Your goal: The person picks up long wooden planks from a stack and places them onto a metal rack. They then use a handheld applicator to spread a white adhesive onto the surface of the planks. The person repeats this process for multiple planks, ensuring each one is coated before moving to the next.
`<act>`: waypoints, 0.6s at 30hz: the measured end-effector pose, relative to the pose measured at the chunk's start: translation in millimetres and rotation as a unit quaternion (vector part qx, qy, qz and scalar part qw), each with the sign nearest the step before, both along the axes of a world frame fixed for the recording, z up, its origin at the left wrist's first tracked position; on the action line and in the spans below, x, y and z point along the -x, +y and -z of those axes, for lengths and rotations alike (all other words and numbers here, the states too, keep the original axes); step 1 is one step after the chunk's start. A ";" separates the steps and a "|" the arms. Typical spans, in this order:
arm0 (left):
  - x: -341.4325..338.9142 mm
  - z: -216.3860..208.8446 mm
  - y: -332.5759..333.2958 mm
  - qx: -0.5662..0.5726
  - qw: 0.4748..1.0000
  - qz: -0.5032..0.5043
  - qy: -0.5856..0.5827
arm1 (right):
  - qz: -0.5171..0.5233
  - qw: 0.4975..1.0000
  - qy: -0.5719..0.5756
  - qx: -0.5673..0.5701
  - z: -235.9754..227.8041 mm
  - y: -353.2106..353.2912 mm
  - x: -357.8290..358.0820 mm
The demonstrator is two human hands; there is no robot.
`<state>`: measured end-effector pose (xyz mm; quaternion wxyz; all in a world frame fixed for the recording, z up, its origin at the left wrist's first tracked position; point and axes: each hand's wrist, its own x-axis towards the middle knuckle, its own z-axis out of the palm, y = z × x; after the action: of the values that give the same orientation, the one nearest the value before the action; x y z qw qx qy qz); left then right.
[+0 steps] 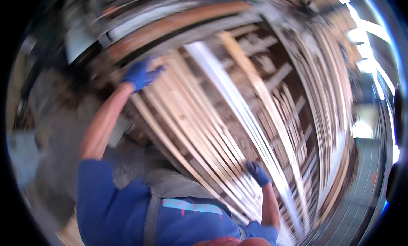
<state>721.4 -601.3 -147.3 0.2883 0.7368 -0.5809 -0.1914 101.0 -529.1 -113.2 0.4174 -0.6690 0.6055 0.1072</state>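
Both hands wear blue gloves, and the picture is smeared by motion. My left hand (142,75), its fingers apart, is at the far left ends of a row of long, narrow, light wooden boards (187,106). Whether it touches the board ends is too blurred to tell. Lower down, my right hand (258,173) is at the right side of the same row with its fingers curled. What lies in its fingers, if anything, is hidden. Just right of the row runs a pale, whitish board (229,86), and beyond it a yellowish board (253,74).
A rust-brown beam (178,23) crosses behind the far board ends. More long strips (325,76) are stacked on the right, beside a grey-green ribbed surface (361,182). Shorter wood pieces (289,114) lie lower between the boards. Bare ground (59,139) shows at left.
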 end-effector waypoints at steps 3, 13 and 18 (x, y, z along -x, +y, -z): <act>18.6 1.9 2.6 0.065 0.990 0.038 -0.116 | 0.062 0.998 0.014 0.021 -6.9 17.3 -10.5; 203.9 -44.8 40.7 0.219 0.888 0.355 -0.192 | 0.033 0.988 0.061 0.135 -7.7 60.1 -9.8; 265.4 -19.6 45.3 0.186 0.870 0.421 -0.174 | 0.061 0.968 0.038 0.239 -6.2 60.9 -14.3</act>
<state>456.0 -556.0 -127.7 0.2063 0.3761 -0.9018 -0.0520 115.3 -468.2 -107.0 0.2272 -0.7064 0.6691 -0.0411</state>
